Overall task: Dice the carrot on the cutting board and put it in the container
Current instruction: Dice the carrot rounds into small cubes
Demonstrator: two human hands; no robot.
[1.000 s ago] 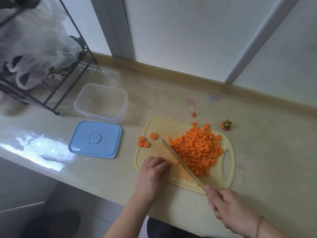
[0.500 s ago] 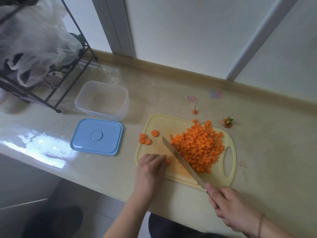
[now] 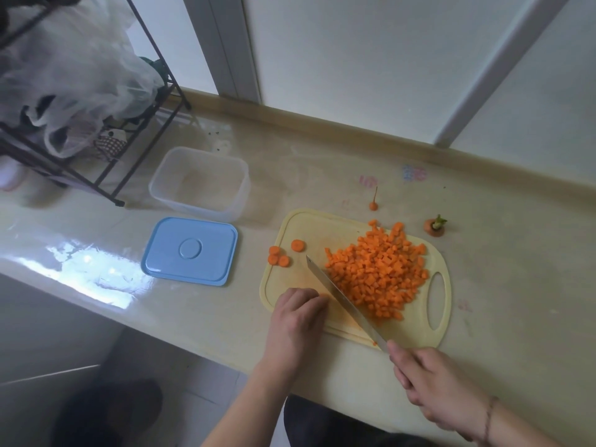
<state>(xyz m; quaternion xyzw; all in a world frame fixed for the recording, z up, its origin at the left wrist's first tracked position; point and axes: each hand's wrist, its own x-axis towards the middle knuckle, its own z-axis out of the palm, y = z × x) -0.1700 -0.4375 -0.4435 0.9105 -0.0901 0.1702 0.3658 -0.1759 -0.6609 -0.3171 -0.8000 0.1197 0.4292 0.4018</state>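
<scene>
I see a glossy beige counter (image 3: 483, 285) under a white wall, holding one yellow cutting board (image 3: 338, 227), one empty clear container (image 3: 200, 185) and one blue lid (image 3: 190, 250). The diced carrot (image 3: 377, 272) is heaped on the board, three carrot slices (image 3: 283, 253) at its left edge. My right hand (image 3: 432, 385) grips the knife (image 3: 342, 298); my left hand (image 3: 298, 321), fingers curled, pins something I cannot make out.

- glossy beige table (image 3: 516, 317), daylight glaring off its front left edge
- white wall panels (image 3: 354, 53) along the back edge
- black wire rack (image 3: 106, 162) in the far left corner, stuffed with plastic bags (image 3: 71, 75)
- pale floor (image 3: 48, 333) below
</scene>
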